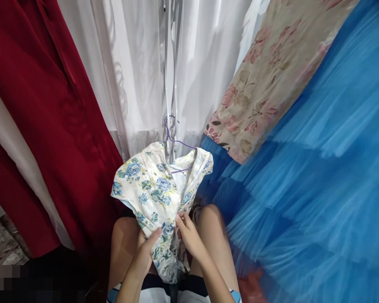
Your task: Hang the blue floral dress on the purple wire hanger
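A white garment (pixel 156 189) with blue flowers and short sleeves hangs on a thin purple wire hanger (pixel 183 144). Its lower part gathers between the wearer's thighs; whether it is a blouse or a dress I cannot tell. My left hand (pixel 145 250) holds the cloth at its left side, thumb laid over the front and the other fingers behind. Higher up, my right hand (pixel 189 235) pinches the front near the right edge, with some fingertips hidden by the fabric. The hanger's hook lies in front of pale hanging straps (pixel 171 84).
Dark red cloth (pixel 72 126) hangs on the left. White curtains (pixel 205 50) cover the back. To the right are a beige floral fabric (pixel 252 97) and a layered blue tulle skirt (pixel 316 176), close to my right knee (pixel 213 227).
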Demonstrator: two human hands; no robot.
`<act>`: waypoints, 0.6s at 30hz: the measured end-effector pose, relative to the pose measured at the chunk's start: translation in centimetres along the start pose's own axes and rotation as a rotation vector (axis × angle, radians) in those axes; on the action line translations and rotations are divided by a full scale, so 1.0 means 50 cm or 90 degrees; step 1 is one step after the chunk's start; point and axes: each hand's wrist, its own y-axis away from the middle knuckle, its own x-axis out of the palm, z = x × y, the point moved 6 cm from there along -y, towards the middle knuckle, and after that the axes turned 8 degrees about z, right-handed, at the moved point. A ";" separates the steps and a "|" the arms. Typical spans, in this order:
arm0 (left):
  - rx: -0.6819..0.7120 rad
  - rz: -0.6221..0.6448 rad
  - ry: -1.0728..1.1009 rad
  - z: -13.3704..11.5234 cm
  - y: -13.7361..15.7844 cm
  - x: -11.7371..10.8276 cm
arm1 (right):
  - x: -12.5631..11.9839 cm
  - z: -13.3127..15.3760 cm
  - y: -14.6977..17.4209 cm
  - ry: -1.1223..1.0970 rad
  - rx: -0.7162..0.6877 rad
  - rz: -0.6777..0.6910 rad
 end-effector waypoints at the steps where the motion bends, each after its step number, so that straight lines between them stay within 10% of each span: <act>1: 0.013 -0.021 0.018 0.000 -0.001 -0.009 | 0.011 -0.004 -0.005 -0.025 0.015 0.016; 18: 0.033 -0.137 0.072 0.006 -0.019 -0.060 | 0.046 -0.019 0.014 -0.108 -0.017 0.082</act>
